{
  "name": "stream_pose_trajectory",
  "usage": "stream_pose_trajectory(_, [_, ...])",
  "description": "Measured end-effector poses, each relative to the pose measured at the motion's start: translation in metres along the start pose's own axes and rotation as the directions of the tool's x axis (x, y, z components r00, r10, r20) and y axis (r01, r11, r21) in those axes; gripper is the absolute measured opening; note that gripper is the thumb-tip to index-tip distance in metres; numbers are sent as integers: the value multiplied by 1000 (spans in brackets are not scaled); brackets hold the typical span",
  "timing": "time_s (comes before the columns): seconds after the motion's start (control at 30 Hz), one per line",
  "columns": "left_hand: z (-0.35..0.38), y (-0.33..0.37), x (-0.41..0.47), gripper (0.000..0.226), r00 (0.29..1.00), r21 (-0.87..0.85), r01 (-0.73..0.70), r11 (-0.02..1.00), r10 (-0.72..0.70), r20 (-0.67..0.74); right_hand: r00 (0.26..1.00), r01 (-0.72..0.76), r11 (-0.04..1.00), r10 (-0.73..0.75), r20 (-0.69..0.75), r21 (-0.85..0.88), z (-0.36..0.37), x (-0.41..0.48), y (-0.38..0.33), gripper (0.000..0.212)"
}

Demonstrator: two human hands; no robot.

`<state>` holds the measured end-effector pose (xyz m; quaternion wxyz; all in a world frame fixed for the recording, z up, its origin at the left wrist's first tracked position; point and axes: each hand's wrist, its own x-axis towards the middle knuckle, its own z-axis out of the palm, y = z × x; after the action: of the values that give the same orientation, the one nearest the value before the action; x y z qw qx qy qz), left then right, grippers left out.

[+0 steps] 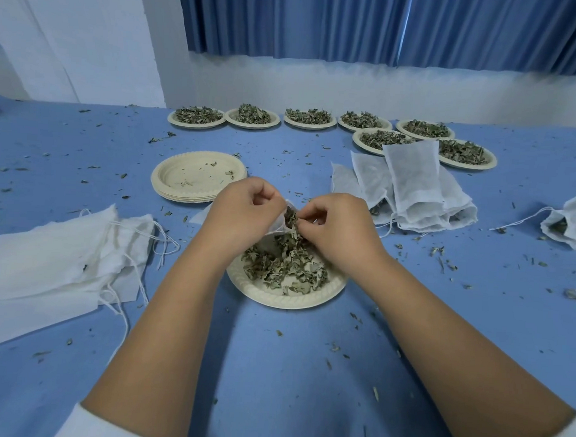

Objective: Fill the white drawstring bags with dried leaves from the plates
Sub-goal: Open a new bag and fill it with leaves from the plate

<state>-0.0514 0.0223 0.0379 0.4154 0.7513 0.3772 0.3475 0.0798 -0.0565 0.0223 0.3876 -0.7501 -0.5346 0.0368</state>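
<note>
My left hand point(244, 213) pinches the mouth of the white drawstring bag point(277, 227) over the near plate point(286, 301), and my right hand point(337, 227) is clamped on a tuft of dried leaves point(291, 220) right at that opening (my knuckles hide most of the bag). Flat empty bags point(57, 251) lie to my left, stacked plates point(169, 188) just beyond my hands, filled bags point(413, 181) heaped to the right, and leafy plates point(252, 126) line the table point(273, 366) at the back.
</note>
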Motion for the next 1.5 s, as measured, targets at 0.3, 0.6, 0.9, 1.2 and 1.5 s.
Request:
stream_pose_trajectory(0.3, [2, -3, 1, 9, 999, 18, -23, 1000, 23, 33, 981, -178, 894, 129, 144, 411, -6, 2, -9, 22])
stream_pose_trajectory(0.6, [1, -7, 6, 10, 997, -9, -9, 1000, 8, -78, 997, -67, 970, 56, 54, 235, -6, 1, -5, 9])
stream_pose_trajectory(0.9, [-6, -9, 8, 14, 982, -36, 34, 999, -40, -187, 897, 67, 996, -38, 440, -51, -13, -4, -3, 35])
stream_pose_trajectory(1.2, [-9, -9, 7, 9, 989, -44, 67, 997, -72, -130, 868, 200, 977, -140, 477, -77, -3, -6, -4, 13])
stream_pose_trajectory(1.5, [-8, -9, 7, 11, 989, -20, 61, 998, -63, -130, 968, -66, 944, -18, 250, 324, -25, 3, -5, 11])
